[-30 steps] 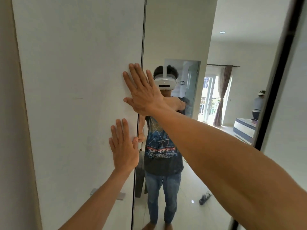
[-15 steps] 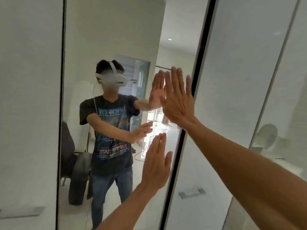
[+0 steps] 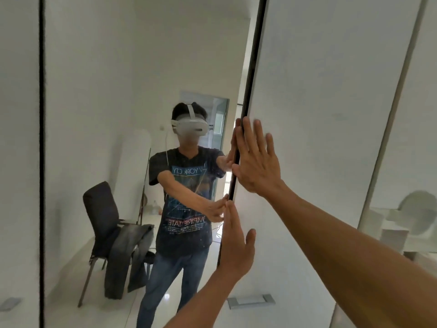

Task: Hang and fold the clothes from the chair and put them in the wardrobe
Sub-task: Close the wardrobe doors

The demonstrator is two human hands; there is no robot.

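Observation:
I stand close to the wardrobe. Its mirrored sliding door (image 3: 113, 67) fills the left and middle of the view, and a white door panel (image 3: 319, 91) lies to the right. My right hand (image 3: 256, 162) presses flat with straight fingers on the white panel, at the dark edge (image 3: 250, 67) of the mirror door. My left hand (image 3: 236, 240) is lower, fingers straight, touching that same edge. The mirror reflects a dark chair (image 3: 101, 216) with grey clothes (image 3: 128, 252) draped over its seat.
A metal recessed handle (image 3: 250, 301) sits low on the white panel. Another white door (image 3: 411, 114) lies further right, past a pale vertical strip. The mirror also reflects a person wearing a headset, a white room and a glossy tiled floor.
The mirror door has slid right across the view. Both hands travelled with it from the left white panel to the mirror's right edge, staying flat.

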